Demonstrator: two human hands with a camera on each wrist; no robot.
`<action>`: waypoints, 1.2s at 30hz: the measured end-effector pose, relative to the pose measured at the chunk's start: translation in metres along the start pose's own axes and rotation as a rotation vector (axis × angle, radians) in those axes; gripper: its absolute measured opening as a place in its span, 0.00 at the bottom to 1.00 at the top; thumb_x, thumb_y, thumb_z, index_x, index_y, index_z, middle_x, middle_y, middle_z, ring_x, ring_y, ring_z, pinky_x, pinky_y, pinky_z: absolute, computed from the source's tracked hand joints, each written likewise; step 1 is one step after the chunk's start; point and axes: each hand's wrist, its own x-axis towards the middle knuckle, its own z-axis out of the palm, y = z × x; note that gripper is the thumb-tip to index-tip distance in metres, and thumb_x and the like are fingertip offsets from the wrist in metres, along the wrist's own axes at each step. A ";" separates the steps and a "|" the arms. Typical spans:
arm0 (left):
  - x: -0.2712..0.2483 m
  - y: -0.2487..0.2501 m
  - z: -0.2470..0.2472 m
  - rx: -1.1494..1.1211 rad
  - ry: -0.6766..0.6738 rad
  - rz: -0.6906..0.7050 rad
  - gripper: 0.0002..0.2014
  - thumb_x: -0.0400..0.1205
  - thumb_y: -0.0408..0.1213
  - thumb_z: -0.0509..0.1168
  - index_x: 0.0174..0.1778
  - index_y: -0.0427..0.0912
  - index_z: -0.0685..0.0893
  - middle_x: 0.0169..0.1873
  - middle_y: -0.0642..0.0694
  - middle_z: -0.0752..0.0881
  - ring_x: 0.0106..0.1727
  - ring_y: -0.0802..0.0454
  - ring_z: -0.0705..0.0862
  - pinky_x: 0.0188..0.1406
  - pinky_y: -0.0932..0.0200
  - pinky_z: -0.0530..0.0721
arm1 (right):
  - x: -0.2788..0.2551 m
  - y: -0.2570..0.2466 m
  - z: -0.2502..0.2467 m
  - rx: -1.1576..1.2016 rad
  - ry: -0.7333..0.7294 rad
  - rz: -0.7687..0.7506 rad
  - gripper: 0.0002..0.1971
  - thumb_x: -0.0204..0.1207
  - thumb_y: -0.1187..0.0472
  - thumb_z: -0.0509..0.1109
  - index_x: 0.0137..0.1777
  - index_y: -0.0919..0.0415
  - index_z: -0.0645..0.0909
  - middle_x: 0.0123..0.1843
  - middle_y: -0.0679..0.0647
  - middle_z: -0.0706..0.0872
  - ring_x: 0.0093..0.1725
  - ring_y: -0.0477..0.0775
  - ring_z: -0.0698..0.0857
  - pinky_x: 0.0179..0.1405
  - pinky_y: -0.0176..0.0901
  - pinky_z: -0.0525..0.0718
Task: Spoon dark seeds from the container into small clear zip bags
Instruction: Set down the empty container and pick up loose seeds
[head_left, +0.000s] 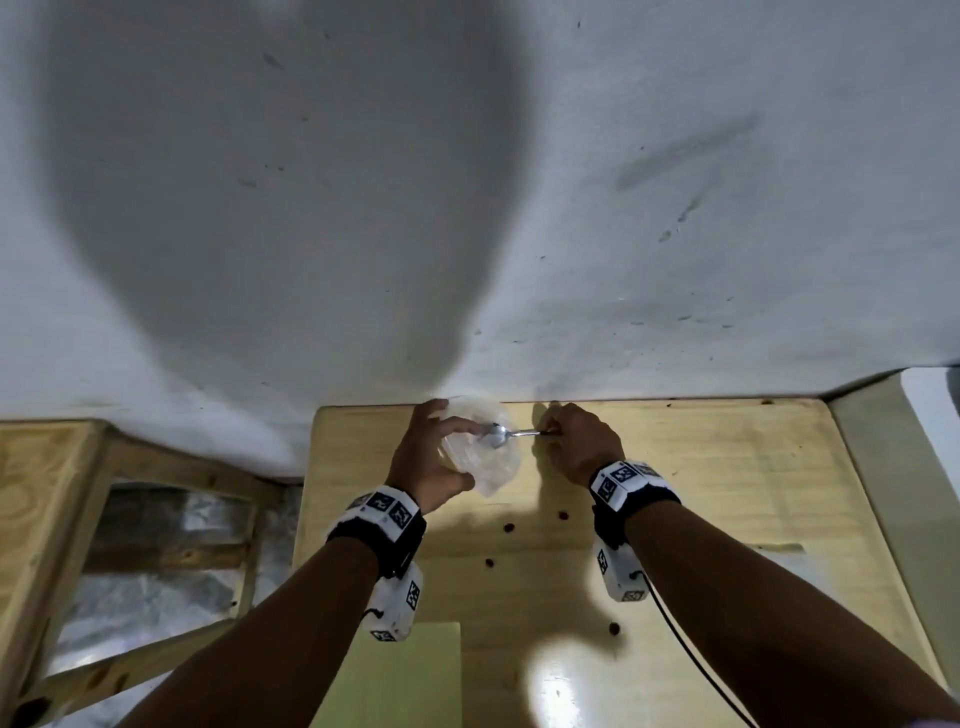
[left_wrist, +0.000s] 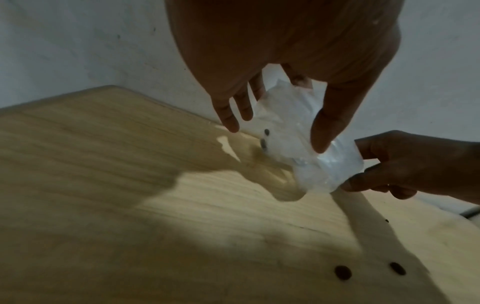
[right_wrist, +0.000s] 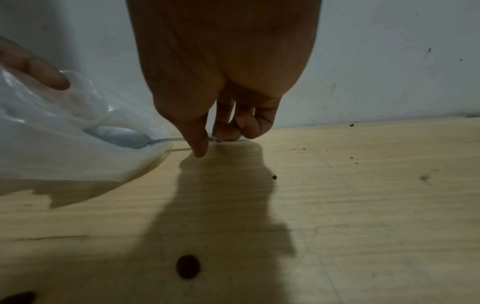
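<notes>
**Spoon in the bag at the table's far edge**

Head view: at frame centre the left hand (head_left: 423, 457) curls around a clear bag (head_left: 491, 462); the right hand (head_left: 582, 441) pinches a spoon (head_left: 501, 434), its bowl inside the bag.

Left wrist view: a few dark seeds (left_wrist: 265, 139) show through the plastic (centre right).

Right wrist view: loose seeds (right_wrist: 188, 266) lie low on the wooden table (right_wrist: 363, 216).

Dim throughout, lit hard from behind and above: bright glare patch near the front edge of the table (head_left: 675, 467), big soft head shadow across the wall (head_left: 675, 182), sharp hand shadows in both wrist views. Grainy, slightly motion-blurred, bowed at frame edges
</notes>
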 end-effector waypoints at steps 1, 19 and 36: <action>0.001 -0.001 0.003 -0.015 0.005 0.001 0.34 0.58 0.29 0.83 0.57 0.61 0.84 0.73 0.53 0.67 0.79 0.57 0.66 0.64 0.69 0.68 | 0.000 0.000 0.000 0.009 0.004 0.010 0.07 0.77 0.58 0.69 0.54 0.48 0.83 0.57 0.49 0.86 0.57 0.58 0.85 0.50 0.42 0.76; 0.012 -0.010 0.031 -0.121 0.062 -0.128 0.28 0.62 0.34 0.85 0.59 0.49 0.88 0.59 0.52 0.86 0.61 0.51 0.84 0.62 0.58 0.82 | -0.013 0.012 0.002 0.144 0.015 -0.033 0.07 0.79 0.58 0.65 0.50 0.49 0.84 0.52 0.50 0.90 0.50 0.58 0.86 0.45 0.41 0.74; -0.007 -0.006 0.009 0.180 0.144 -0.257 0.25 0.78 0.59 0.67 0.23 0.44 0.73 0.22 0.51 0.78 0.32 0.44 0.81 0.33 0.57 0.65 | -0.051 0.077 -0.024 0.321 0.285 0.136 0.07 0.80 0.56 0.68 0.41 0.44 0.79 0.42 0.48 0.88 0.45 0.59 0.86 0.45 0.51 0.85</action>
